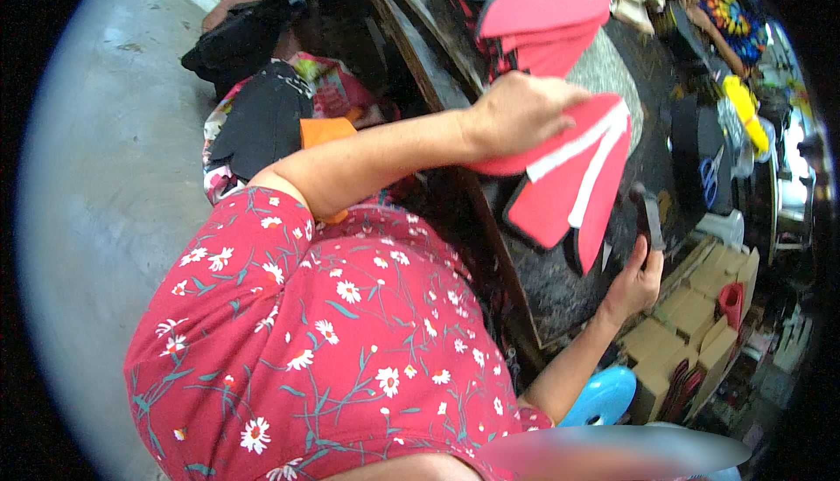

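- At the dark, stained workbench (560, 299), my left hand (521, 114) is curled over the upper edge of flat pinkish-red pieces with dark rims and a white V-shaped band (544, 210); the fingers are bent close, pressing or pinching, I cannot tell which.
- My right hand (634, 284) is closed around the lower end of a narrow dark-grey tool (649, 219); its other end points away from me, its kind unclear.
- The banded pieces overlap in a fan over the bench, free ends toward my right hand and apart from it.
- Just beyond my left hand: a stack of similar pinkish-red pieces (547, 35); little room that way, and contact cannot be judged.
- Open room: a bare bench strip between the fan's lower ends and the bench corner; a narrower gap separates fan and tool.
- Limits: the brown wooden bench edge (516, 293) on my body side; tan cardboard boxes (691, 306) past my right hand.
- Farther across: blue-handled scissors (710, 177), well apart from both hands.
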Demonstrator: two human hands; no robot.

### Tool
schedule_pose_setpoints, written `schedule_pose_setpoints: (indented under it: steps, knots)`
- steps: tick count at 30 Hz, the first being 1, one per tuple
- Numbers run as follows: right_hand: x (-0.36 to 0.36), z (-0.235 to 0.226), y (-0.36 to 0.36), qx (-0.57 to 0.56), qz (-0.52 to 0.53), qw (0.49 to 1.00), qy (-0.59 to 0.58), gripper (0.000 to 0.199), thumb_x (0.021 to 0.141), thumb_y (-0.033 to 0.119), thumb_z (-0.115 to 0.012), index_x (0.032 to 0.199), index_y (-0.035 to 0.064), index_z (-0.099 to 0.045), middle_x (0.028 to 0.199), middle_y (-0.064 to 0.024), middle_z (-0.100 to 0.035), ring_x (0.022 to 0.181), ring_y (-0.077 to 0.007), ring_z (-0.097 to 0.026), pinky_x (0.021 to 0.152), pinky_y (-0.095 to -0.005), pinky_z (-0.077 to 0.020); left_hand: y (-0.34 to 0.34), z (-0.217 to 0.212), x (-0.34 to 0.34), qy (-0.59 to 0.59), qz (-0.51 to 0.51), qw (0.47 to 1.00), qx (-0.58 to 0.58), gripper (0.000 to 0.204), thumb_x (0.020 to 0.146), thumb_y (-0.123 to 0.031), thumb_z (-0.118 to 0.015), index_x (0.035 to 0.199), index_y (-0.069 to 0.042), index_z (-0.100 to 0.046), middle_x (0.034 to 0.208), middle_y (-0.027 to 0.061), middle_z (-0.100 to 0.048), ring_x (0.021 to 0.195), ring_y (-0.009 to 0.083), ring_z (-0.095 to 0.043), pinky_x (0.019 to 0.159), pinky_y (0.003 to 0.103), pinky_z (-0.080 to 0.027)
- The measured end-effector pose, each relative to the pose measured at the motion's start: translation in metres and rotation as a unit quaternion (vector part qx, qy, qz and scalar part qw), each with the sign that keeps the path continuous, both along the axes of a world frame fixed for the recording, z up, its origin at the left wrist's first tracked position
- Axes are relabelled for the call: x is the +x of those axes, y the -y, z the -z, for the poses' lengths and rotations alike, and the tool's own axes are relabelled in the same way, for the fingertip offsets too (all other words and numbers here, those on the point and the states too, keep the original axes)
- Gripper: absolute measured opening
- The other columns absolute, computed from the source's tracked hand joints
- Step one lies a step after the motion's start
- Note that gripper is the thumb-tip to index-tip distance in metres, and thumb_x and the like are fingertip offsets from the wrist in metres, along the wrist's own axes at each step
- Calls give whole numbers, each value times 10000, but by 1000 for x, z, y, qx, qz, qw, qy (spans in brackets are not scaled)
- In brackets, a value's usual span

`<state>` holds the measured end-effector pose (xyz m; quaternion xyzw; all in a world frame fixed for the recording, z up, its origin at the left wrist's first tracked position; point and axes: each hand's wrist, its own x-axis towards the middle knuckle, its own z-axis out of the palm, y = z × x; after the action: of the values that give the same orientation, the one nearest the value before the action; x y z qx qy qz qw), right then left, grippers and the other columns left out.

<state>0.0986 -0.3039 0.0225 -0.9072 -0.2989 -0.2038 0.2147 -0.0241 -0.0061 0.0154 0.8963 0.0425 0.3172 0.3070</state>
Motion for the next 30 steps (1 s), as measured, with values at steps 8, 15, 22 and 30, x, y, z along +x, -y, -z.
schedule_pose_setpoints:
  steps: [8, 15, 22, 30]
  knots:
    - [22, 33, 11, -57, -3, 996, 64, 338, 930, 270, -658, 1262, 206, -668, 939, -69, -654, 820, -292, -632, 701, -423, -487, -54, -81, -20, 9, 78, 995, 63, 358, 853, -87, -680, 1210, -110, -666, 1022, 151, -703, 929, 322, -690, 839, 401, -542]
    - [18, 27, 6, -72, -9, 996, 56, 333, 948, 318, -647, 1262, 209, -664, 927, -53, -648, 801, -281, -621, 688, -424, -489, -140, -127, 26, 48, -169, 880, 441, 349, 885, -295, -609, 1154, -81, -670, 1005, 176, -662, 953, 335, -649, 826, 491, -515]
    - [18, 30, 9, -82, -13, 994, 76, 340, 948, 337, -649, 1266, 217, -663, 953, -36, -657, 823, -258, -627, 697, -408, -490, -102, -43, 41, -242, -206, 930, 186, 877, 856, -760, -474, 1430, -98, -486, 1486, 271, -385, 1381, 546, -299, 1040, 753, -212]
    - [20, 28, 7, -110, -23, 989, 101, 344, 915, 354, -688, 1235, 228, -686, 989, -13, -665, 880, -241, -633, 740, -401, -498, -168, -40, 51, -121, -44, 967, 219, 695, 861, -574, -629, 1357, -93, -557, 1385, 227, -516, 1342, 460, -399, 1084, 562, -355]
